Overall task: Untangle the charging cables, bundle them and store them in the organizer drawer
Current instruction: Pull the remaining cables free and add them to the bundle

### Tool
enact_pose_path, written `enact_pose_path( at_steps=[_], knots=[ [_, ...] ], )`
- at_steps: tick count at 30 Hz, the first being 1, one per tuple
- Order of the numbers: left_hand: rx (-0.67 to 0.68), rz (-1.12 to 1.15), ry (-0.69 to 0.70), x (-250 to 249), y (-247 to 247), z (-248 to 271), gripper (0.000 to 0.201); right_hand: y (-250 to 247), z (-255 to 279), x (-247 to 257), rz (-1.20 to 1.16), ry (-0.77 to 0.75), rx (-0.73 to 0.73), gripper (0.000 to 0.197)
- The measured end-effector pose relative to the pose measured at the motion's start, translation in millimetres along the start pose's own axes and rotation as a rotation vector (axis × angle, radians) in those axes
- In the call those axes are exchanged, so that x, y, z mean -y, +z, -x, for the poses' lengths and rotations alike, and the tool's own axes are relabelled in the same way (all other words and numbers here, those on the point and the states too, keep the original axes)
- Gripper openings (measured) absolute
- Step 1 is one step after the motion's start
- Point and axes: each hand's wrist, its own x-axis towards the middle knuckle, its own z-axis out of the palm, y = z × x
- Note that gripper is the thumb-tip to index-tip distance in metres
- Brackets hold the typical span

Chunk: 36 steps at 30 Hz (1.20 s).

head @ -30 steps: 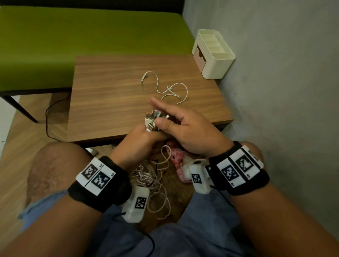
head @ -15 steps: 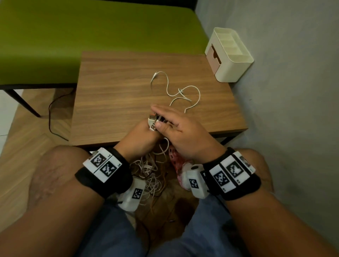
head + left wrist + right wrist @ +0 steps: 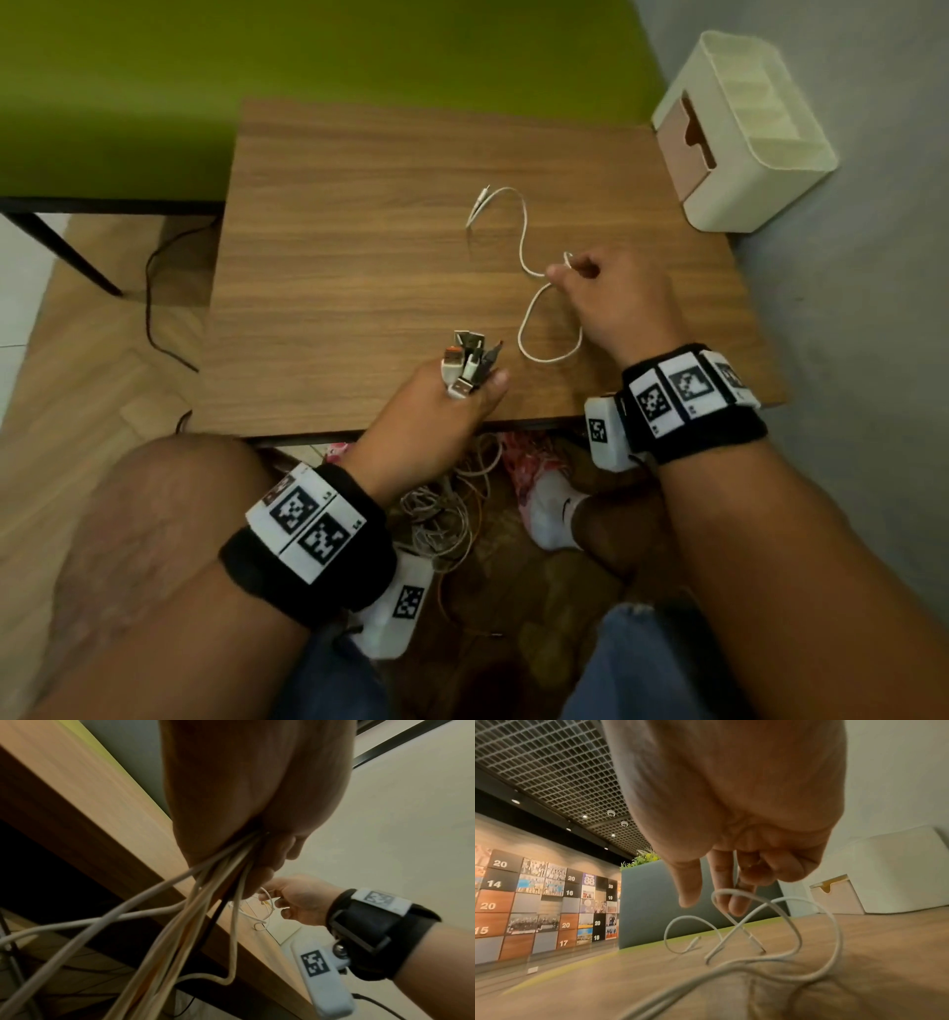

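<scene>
Leaving the left hand gripping the gathered cable plugs at the table's near edge, the right hand had reached out and pinched the limp, light white cable mid-loop, probably best gathered near its plug.

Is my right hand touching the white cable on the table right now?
Touching. The head view shows the right hand pinching the white cable; the right wrist view shows its fingers against a loop.

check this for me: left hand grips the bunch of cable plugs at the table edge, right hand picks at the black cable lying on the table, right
Not quite. The cable under the right hand is white, not black, as the head view shows. The rest holds: the left hand grips the bunch of cable plugs at the table edge.
</scene>
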Motion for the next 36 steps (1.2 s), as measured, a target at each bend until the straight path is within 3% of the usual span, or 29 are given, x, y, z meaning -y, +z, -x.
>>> enact_pose_path(
  at_steps=[3,6,9,12,17,22,25,28,33,36],
  knots=[
    [-0.016,0.056,-0.032,-2,1,0,0.033,8,-6,-1,0.007,-0.022,-0.007,0.025],
    [-0.056,0.160,-0.075,-3,1,0,0.033,6,1,-1,-0.138,-0.048,-0.123,0.023],
    [-0.116,0.416,-0.195,3,0,-3,0.028,-2,21,2,-0.219,-0.148,-0.210,0.022],
    [-0.157,0.606,-0.260,2,1,-4,0.028,-10,51,6,-0.279,-0.204,-0.179,0.018],
    [-0.073,0.818,-0.147,-19,6,0,0.026,-16,114,10,-0.376,-0.380,-0.084,0.009],
    [-0.013,0.912,-0.044,-30,12,7,0.031,-16,139,3,-0.403,-0.491,0.007,0.010],
    [-0.014,0.874,-0.026,-28,16,11,0.022,-19,142,-1,-0.372,-0.479,0.103,0.009],
    [0.033,0.874,-0.019,-27,16,13,0.017,-30,142,0,-0.333,-0.407,0.208,0.022],
    [0.152,0.790,0.025,-24,10,15,0.015,-53,131,14,-0.541,-0.204,0.140,0.020],
    [0.177,0.751,0.032,-24,10,15,0.012,-49,123,30,-0.604,-0.165,0.216,0.016]
  ],
)
